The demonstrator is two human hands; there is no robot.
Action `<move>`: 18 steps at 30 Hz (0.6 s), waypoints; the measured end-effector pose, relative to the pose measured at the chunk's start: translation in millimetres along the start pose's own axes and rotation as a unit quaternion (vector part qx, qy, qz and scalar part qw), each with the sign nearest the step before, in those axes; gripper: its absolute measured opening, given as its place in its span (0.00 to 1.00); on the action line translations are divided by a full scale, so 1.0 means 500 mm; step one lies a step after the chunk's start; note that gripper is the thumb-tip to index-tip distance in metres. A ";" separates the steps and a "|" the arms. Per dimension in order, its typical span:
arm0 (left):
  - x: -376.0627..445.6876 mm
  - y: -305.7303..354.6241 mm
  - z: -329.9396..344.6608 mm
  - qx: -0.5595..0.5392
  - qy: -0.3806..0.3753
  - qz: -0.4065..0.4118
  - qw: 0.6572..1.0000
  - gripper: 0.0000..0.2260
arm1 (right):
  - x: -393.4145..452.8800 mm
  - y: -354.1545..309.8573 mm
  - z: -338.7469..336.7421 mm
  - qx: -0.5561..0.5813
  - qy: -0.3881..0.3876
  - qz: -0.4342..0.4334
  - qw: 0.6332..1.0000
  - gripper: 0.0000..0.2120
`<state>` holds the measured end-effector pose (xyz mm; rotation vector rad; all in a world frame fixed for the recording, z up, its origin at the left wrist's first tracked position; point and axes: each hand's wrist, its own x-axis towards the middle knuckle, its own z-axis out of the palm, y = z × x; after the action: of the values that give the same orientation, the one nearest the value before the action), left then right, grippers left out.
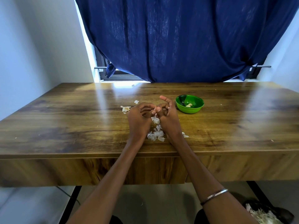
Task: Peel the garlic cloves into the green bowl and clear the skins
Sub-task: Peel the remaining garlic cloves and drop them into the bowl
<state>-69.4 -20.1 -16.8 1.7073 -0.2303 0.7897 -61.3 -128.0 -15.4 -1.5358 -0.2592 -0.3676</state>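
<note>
— What's in the green bowl (189, 104) from where you sit?

— I see a round, glossy plastic bowl on the bench (64, 110), just right of the hands. Inside lie a pale peeled clove (189, 105) or two; I can't tell the count.

— And the hands?

— Both are raised together over the middle of the bench, fingers curled inward. The left hand (140, 117) and right hand (166, 113) meet at the fingertips, pinching something small and pale between them; I take it for a garlic clove (157, 109), though it is mostly hidden. The right index finger sticks up.

— Skins?

— I see thin, papery white skins (155, 135) scattered under and between the wrists, with another small cluster (125, 109) left of the hands. The bench is smooth, shiny wood grain. Low at the right, a dark container (271, 212) holds more white flakes
</note>
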 end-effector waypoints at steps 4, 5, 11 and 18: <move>0.000 0.000 -0.001 0.004 0.010 0.001 1.000 0.07 | -0.001 -0.002 0.002 0.021 0.010 0.018 1.000 0.20; 0.000 0.000 -0.001 0.001 0.015 -0.003 1.000 0.07 | -0.001 -0.003 0.002 0.028 0.012 0.026 0.999 0.20; 0.000 0.007 -0.006 -0.010 0.040 -0.024 0.999 0.12 | -0.006 0.002 -0.006 0.008 0.054 0.057 0.997 0.26; -0.002 0.011 -0.005 0.004 0.031 -0.015 0.999 0.13 | -0.005 -0.002 -0.004 -0.007 0.079 0.036 0.996 0.18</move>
<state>-73.9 -19.6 -12.8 1.6878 -0.1596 0.8216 -64.0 -129.8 -15.4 -1.5159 -0.0773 -0.4324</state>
